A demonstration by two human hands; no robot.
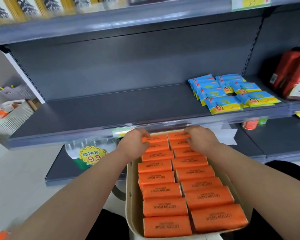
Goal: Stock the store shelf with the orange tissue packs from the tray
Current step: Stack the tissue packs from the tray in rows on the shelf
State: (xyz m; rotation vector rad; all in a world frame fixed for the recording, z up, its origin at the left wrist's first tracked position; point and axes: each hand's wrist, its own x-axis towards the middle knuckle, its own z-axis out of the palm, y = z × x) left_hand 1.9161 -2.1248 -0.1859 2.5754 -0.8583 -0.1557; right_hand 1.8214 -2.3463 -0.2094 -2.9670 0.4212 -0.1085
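Left: the left grip [135,143] pinches the farthest pack of the left column between curled fingers and thumb.
Right: the right grip [202,139] pinches its column's farthest pack likewise.
Packs: orange tissue packs [189,187] fill the tray [131,196] in two columns, from under both grips back toward the person (labels upside down).
Shelf: the shelf [111,111] is just beyond the grips, with blue packs [232,94] beyond the right grip.

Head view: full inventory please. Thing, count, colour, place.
orange tissue packs: about 16, orange, two columns in tray
tray: 1, beige, below middle shelf
middle shelf: 1, dark grey, centre
blue-yellow packets: about ten, right end of middle shelf
red package: 1, red, next bay right
water bottle pack: 1, clear, lower shelf left
white basket: 1, white, far left
left hand: grips far pack, left column
right hand: grips far pack, right column
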